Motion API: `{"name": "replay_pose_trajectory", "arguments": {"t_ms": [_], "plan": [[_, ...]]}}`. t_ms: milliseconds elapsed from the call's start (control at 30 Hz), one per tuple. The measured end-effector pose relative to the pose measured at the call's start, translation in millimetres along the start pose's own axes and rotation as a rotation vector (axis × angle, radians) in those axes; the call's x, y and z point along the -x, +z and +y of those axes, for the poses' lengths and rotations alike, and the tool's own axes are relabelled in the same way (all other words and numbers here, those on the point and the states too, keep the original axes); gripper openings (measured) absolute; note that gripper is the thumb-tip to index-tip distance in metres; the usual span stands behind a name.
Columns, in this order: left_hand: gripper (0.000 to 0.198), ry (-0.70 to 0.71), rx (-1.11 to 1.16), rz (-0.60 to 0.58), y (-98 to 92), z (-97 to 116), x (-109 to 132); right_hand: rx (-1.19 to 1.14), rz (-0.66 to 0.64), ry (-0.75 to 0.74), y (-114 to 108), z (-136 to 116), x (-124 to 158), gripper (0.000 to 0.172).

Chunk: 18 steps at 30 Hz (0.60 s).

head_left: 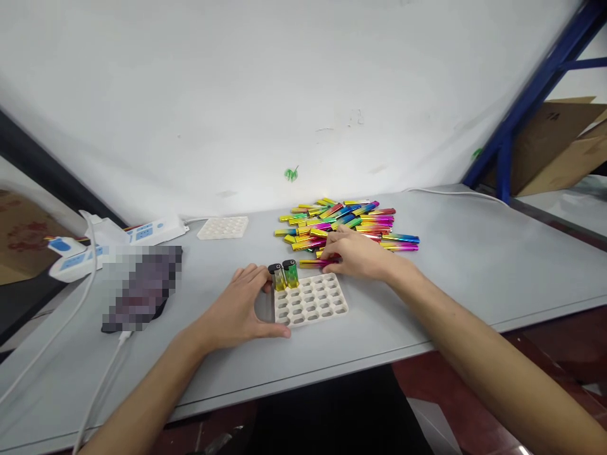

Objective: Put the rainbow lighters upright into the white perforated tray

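Observation:
A white tray (310, 304) with rows of oval slots lies near the front of the table. Two lighters with black tops stand upright in its back left slots: a yellow-grey lighter (279, 279) and a green-yellow lighter (291, 275). My left hand (236, 313) grips the tray's left side, thumb along the front edge and fingers curled at the back left corner. Behind the tray, my right hand (353, 253) has its fingers closed on a yellow-to-pink metallic lighter (310, 263) at the front of a pile of shiny lighters (348, 221). Its right end is hidden by the fingers.
A second white slotted tray (222, 227) lies at the back left. Left of me are a phone (147, 287), partly blurred out, with a white cable (107, 373), and a power strip (142, 235). The wall (265, 114) stands behind the table; a blue metal frame (504, 164) is at right.

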State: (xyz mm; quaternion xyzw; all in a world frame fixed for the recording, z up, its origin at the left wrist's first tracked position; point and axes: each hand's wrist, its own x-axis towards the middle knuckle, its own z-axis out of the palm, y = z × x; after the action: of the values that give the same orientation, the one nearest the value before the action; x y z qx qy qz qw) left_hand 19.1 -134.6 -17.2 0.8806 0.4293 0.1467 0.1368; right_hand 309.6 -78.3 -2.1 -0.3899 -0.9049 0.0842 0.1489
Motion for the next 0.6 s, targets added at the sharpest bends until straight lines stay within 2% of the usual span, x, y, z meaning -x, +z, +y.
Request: {"name": "replay_pose_trajectory", "arguments": {"t_ms": [100, 233, 300, 467, 600], "plan": [[0.059, -0.014, 0.01, -0.007, -0.5, 0, 0, -0.094, 0.057, 0.02, -2, -6, 0, 0.009], [0.059, -0.023, 0.008, -0.012, -1.4, 1, 0, -0.403, 0.204, 0.116, -10, -17, 0, 0.011], [0.06, -0.021, 0.002, -0.016, -1.8, 1, 0, -0.59, 0.242, 0.166, -14, -22, 0, 0.018], [0.061, -0.022, 0.005, -0.031, -2.6, 3, -1, -1.063, 0.24, 0.22, -14, -26, 0, 0.019], [0.06, -0.022, 0.014, -0.039, -2.3, 2, 0, -1.257, 0.242, 0.294, -8, -26, -3, 0.021]]}}
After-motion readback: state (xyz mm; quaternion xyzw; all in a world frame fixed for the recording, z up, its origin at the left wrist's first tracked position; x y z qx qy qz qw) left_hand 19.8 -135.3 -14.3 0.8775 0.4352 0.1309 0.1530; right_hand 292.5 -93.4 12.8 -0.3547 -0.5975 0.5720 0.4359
